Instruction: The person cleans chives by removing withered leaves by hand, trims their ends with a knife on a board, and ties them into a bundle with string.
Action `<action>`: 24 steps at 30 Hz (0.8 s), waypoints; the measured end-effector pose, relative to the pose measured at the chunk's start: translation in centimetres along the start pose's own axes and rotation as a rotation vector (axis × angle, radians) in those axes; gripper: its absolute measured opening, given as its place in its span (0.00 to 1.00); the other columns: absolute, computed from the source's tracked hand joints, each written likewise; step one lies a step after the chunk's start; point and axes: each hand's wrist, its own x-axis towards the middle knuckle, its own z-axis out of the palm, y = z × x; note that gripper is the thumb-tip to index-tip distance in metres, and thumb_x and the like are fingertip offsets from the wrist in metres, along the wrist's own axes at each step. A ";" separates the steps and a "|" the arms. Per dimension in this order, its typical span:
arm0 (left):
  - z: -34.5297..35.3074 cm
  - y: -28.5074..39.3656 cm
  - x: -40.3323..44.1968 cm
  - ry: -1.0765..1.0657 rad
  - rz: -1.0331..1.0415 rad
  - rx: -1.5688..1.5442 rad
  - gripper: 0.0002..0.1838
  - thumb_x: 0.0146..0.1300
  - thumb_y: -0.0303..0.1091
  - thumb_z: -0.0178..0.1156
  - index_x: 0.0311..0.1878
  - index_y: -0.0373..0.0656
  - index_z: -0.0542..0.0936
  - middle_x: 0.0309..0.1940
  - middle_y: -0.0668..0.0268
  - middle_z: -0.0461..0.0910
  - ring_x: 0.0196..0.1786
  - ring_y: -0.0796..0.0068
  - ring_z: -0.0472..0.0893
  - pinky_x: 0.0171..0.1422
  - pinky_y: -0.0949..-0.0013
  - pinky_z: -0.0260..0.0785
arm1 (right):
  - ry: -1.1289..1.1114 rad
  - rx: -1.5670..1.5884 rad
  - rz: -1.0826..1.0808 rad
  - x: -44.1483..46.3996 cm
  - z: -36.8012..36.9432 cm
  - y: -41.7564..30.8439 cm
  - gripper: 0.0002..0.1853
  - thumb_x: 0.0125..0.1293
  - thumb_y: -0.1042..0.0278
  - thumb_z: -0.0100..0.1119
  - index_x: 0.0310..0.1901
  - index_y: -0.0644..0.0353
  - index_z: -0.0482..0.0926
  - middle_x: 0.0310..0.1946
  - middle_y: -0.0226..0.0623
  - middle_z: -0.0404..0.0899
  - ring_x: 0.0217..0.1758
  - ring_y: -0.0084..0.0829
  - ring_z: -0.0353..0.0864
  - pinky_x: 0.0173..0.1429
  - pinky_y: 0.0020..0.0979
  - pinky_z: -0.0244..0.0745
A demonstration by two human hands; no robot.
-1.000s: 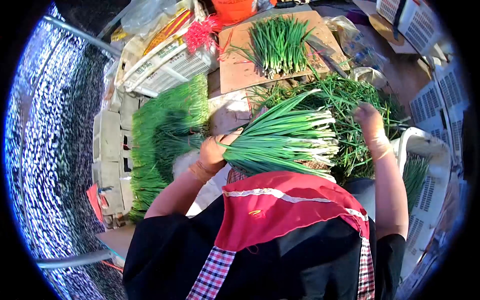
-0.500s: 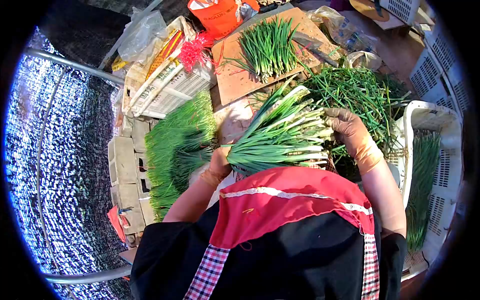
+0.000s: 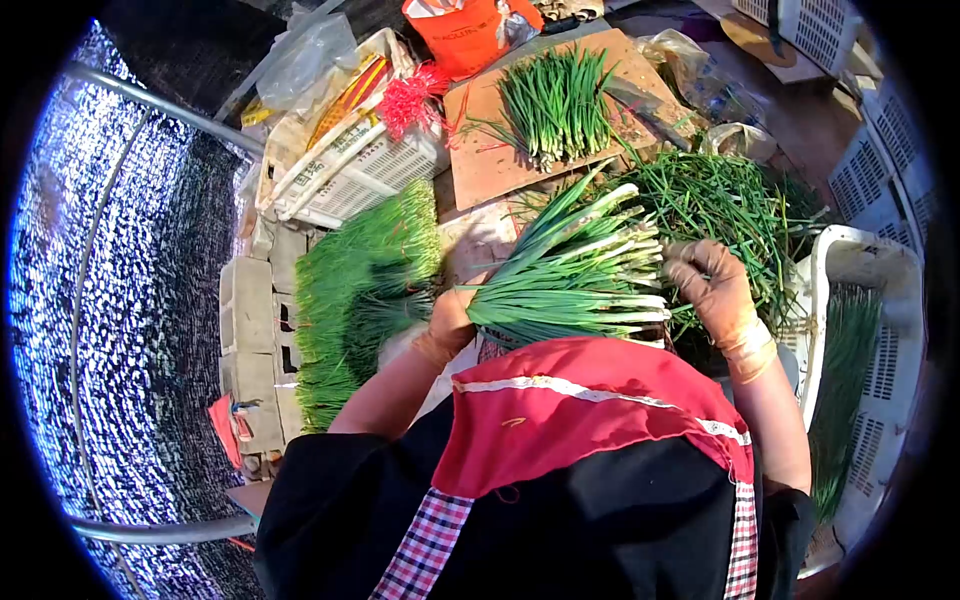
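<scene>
A loose bunch of green stalks (image 3: 570,270) lies across my lap, its leafy ends to the left and its white ends fanned out to the right. My left hand (image 3: 453,318) is closed round the leafy end. Beside the white ends is my gloved right hand (image 3: 710,290), its fingers curled near the stalk tips; whether it pinches anything is too small to tell. Behind it spreads a tangled heap of loose green leaves (image 3: 725,205). A smaller bunch (image 3: 557,108) rests on a board (image 3: 480,165) ahead.
Many upright bundles of greens (image 3: 350,270) stand at the left beside grey blocks (image 3: 250,310). A white crate (image 3: 365,180) with pink ties (image 3: 410,100) is at the upper left. Another white crate (image 3: 880,400) holding greens is at the right. A knife lies on the board.
My right hand came down from above the leaf heap to the white ends, then drew slightly right with its fingers more curled. My left hand kept its hold on the bunch.
</scene>
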 end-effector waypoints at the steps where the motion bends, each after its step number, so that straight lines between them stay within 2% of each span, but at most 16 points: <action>1: 0.1 -0.6 0.0 -0.017 -0.022 -0.049 0.21 0.64 0.34 0.53 0.59 0.35 0.74 0.58 0.61 0.76 0.57 0.75 0.74 0.64 0.74 0.62 | -0.009 -0.001 -0.003 0.4 0.1 -0.4 0.10 0.56 0.75 0.66 0.41 0.62 0.82 0.34 0.38 0.82 0.41 0.29 0.80 0.49 0.27 0.73; 3: 0.2 0.2 0.2 -0.030 -0.040 -0.098 0.21 0.64 0.34 0.53 0.59 0.35 0.74 0.58 0.61 0.76 0.57 0.76 0.74 0.64 0.74 0.62 | -0.325 -0.603 -0.223 1.5 0.2 -1.6 0.13 0.41 0.70 0.71 0.33 0.59 0.83 0.24 0.43 0.77 0.31 0.40 0.79 0.38 0.36 0.73; 4: 0.2 0.8 0.2 -0.027 -0.077 -0.114 0.22 0.64 0.35 0.53 0.59 0.35 0.74 0.58 0.61 0.76 0.57 0.74 0.74 0.64 0.74 0.62 | -0.284 -0.856 -0.508 1.7 0.9 -0.5 0.10 0.41 0.65 0.69 0.27 0.57 0.81 0.22 0.42 0.76 0.30 0.42 0.78 0.36 0.40 0.72; 6: 0.1 0.1 0.1 -0.015 -0.117 -0.130 0.22 0.64 0.36 0.54 0.59 0.36 0.74 0.58 0.60 0.76 0.57 0.73 0.75 0.63 0.74 0.63 | -0.175 -1.129 -0.617 1.2 2.4 -0.7 0.08 0.44 0.63 0.66 0.24 0.56 0.78 0.21 0.41 0.74 0.29 0.45 0.76 0.35 0.42 0.70; 7: 0.2 -2.2 0.0 -0.029 -0.069 0.059 0.23 0.63 0.36 0.54 0.59 0.37 0.74 0.58 0.59 0.75 0.57 0.71 0.75 0.63 0.74 0.63 | -0.191 -0.951 -0.603 1.2 1.7 -1.9 0.07 0.48 0.63 0.65 0.25 0.54 0.78 0.21 0.39 0.75 0.29 0.43 0.75 0.36 0.39 0.69; 9: 0.2 -2.8 -0.2 -0.037 -0.031 0.245 0.23 0.63 0.37 0.54 0.60 0.38 0.73 0.58 0.59 0.75 0.57 0.68 0.76 0.62 0.74 0.64 | -0.274 -0.622 -0.349 1.4 -0.6 -3.8 0.05 0.55 0.67 0.65 0.25 0.54 0.79 0.22 0.36 0.76 0.29 0.39 0.75 0.36 0.37 0.68; 10: 0.3 -1.9 -0.1 -0.018 -0.056 0.159 0.24 0.62 0.38 0.54 0.60 0.39 0.73 0.57 0.58 0.75 0.56 0.67 0.76 0.61 0.73 0.65 | -0.081 -0.669 -0.462 1.2 -2.5 -2.5 0.03 0.55 0.71 0.65 0.25 0.55 0.80 0.22 0.36 0.76 0.28 0.38 0.75 0.35 0.37 0.70; 12: 0.2 -1.0 0.3 0.012 -0.078 0.060 0.24 0.62 0.38 0.54 0.61 0.40 0.73 0.57 0.57 0.75 0.56 0.65 0.76 0.60 0.73 0.66 | 0.178 -0.570 -0.111 1.2 -8.0 -0.1 0.03 0.59 0.72 0.61 0.28 0.55 0.82 0.24 0.36 0.78 0.31 0.37 0.74 0.37 0.33 0.71; 14: 0.2 -0.8 0.1 -0.007 -0.052 0.074 0.24 0.61 0.38 0.54 0.61 0.42 0.72 0.56 0.59 0.76 0.55 0.66 0.77 0.58 0.71 0.67 | 0.203 -1.198 0.505 2.2 -14.1 -0.2 0.19 0.62 0.58 0.57 0.54 0.54 0.77 0.47 0.40 0.80 0.48 0.40 0.80 0.47 0.38 0.76; 16: 0.1 -1.1 0.4 0.013 -0.037 0.140 0.24 0.61 0.38 0.53 0.61 0.44 0.73 0.55 0.58 0.76 0.51 0.62 0.79 0.55 0.69 0.70 | 0.284 -1.477 0.642 1.1 -13.1 -1.1 0.25 0.60 0.54 0.60 0.58 0.53 0.74 0.51 0.45 0.78 0.54 0.44 0.77 0.53 0.39 0.74; 17: 0.2 -1.0 0.4 -0.006 -0.076 0.243 0.23 0.61 0.38 0.53 0.61 0.44 0.73 0.55 0.58 0.76 0.50 0.59 0.79 0.53 0.67 0.71 | 0.366 -1.487 0.254 0.2 -11.6 -0.3 0.24 0.58 0.61 0.64 0.57 0.54 0.75 0.51 0.46 0.78 0.56 0.45 0.76 0.57 0.39 0.73; 18: 0.3 -0.9 0.3 -0.029 -0.116 0.347 0.23 0.62 0.38 0.52 0.60 0.44 0.73 0.55 0.57 0.76 0.48 0.56 0.80 0.51 0.65 0.72 | 0.313 -1.114 -0.088 0.2 -9.5 0.5 0.25 0.53 0.70 0.68 0.56 0.57 0.76 0.51 0.45 0.78 0.54 0.41 0.77 0.57 0.37 0.73; 20: 0.5 -1.0 0.4 0.010 -0.041 0.363 0.23 0.61 0.39 0.52 0.61 0.47 0.72 0.55 0.57 0.76 0.46 0.53 0.80 0.47 0.63 0.73 | 0.076 -0.261 0.083 0.0 -2.7 -1.9 0.18 0.49 0.75 0.72 0.44 0.63 0.82 0.38 0.39 0.81 0.44 0.32 0.79 0.53 0.29 0.72; 21: 0.7 -1.9 0.4 0.028 0.002 0.329 0.23 0.61 0.38 0.52 0.61 0.47 0.72 0.54 0.58 0.76 0.46 0.54 0.80 0.47 0.63 0.73 | -0.071 -0.337 0.067 0.3 -1.1 -2.9 0.16 0.47 0.73 0.73 0.40 0.62 0.83 0.34 0.38 0.82 0.40 0.32 0.79 0.50 0.30 0.73; 22: 0.8 -2.5 0.5 0.048 0.044 0.295 0.24 0.61 0.38 0.52 0.62 0.48 0.71 0.54 0.58 0.76 0.46 0.55 0.80 0.47 0.63 0.73 | -0.135 -0.479 -0.180 1.2 -0.4 0.3 0.18 0.45 0.67 0.75 0.39 0.62 0.84 0.33 0.38 0.81 0.39 0.32 0.79 0.48 0.31 0.73; 24: 0.5 -1.9 0.5 0.066 0.160 0.209 0.25 0.61 0.39 0.52 0.62 0.48 0.70 0.54 0.58 0.77 0.47 0.56 0.80 0.48 0.63 0.73 | -0.261 -0.295 -0.014 2.5 1.0 3.5 0.18 0.45 0.64 0.74 0.38 0.61 0.82 0.33 0.36 0.80 0.40 0.32 0.79 0.47 0.31 0.74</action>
